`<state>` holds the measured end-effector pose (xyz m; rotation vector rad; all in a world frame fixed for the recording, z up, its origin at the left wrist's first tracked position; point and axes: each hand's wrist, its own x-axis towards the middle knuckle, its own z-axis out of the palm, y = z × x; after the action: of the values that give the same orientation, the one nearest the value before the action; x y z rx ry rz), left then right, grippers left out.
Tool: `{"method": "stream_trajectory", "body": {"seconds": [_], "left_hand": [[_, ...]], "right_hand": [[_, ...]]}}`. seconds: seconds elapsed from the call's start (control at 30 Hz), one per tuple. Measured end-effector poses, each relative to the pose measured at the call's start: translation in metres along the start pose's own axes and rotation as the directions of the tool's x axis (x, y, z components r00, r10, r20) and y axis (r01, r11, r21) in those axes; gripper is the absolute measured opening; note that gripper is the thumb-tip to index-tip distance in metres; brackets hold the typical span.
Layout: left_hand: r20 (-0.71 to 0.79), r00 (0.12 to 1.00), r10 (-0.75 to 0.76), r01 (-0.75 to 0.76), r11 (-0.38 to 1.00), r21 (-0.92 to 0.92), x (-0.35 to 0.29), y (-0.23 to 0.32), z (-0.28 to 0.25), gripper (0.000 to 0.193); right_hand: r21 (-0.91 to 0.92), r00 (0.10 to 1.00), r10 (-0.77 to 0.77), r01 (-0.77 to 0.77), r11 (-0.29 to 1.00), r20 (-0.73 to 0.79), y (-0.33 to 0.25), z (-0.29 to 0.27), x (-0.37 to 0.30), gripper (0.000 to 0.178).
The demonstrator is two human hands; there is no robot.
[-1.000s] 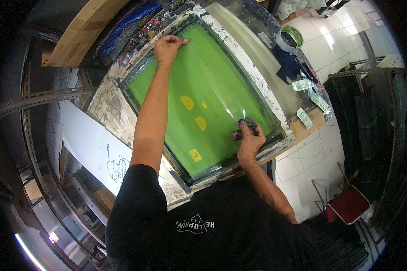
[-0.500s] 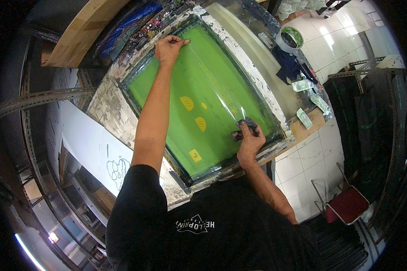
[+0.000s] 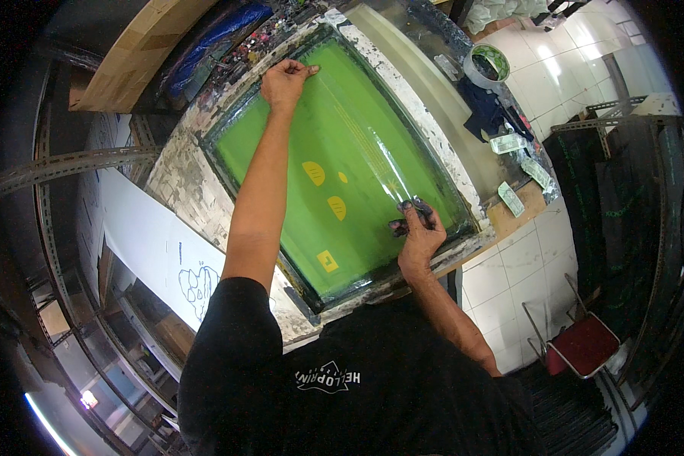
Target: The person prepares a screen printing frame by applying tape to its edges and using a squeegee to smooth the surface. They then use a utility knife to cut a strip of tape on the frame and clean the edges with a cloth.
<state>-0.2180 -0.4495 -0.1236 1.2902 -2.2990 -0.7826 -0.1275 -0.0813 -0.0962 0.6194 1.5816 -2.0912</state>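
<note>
A green screen-printing screen (image 3: 281, 220) with yellow shapes and thin lines of print lies in front of me in a worn, ink-splattered frame (image 3: 437, 144). A strip of clear tape (image 3: 384, 152), seen mostly by its glossy reflections, stretches over the mesh between my hands. At the far edge of the mesh, my left hand (image 3: 283, 85) pinches its far end. Close to the near right corner, my right hand (image 3: 420, 237), its fingertips stained dark, is closed on the near end. Whether the strip touches the mesh I cannot tell.
To the right of the frame are a white tub (image 3: 486, 66) with dark contents, a dark cloth (image 3: 485, 112) and several pale paper slips (image 3: 511, 199). A cardboard piece (image 3: 133, 57) stands at far left. White paper with a drawing (image 3: 156, 251) lies left. A red chair (image 3: 583, 347) is at right.
Reflections along the clear strip have shifted and spread slightly. Both hands keep nearly the same places and grips.
</note>
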Motion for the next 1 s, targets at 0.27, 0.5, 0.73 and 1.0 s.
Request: {"method": "stream_trajectory", "body": {"seconds": [0.27, 0.5, 0.73, 1.0], "left_hand": [[-0.112, 0.984, 0.137, -0.138, 0.99, -0.003, -0.009, -0.004, 0.005, 0.046], [-0.185, 0.969, 0.163, -0.175, 0.983, -0.048, -0.014, -0.01, 0.01, 0.062], [-0.22, 0.949, 0.227, -0.237, 0.971, -0.022, -0.049, 0.004, 0.006, 0.092], [-0.138, 0.959, 0.248, -0.24, 0.968, 0.075, -0.103, 0.028, 0.006, 0.107]], "right_hand": [[-0.01, 1.0, 0.009, -0.01, 1.0, -0.008, -0.001, 0.0, -0.001, 0.02], [-0.025, 1.0, 0.014, -0.014, 1.0, 0.006, -0.005, 0.002, -0.003, 0.02], [0.03, 0.998, -0.054, 0.055, 0.998, -0.013, 0.001, 0.003, 0.0, 0.02], [-0.016, 0.999, -0.03, 0.03, 0.999, 0.027, 0.0, 0.0, -0.001, 0.018]]}}
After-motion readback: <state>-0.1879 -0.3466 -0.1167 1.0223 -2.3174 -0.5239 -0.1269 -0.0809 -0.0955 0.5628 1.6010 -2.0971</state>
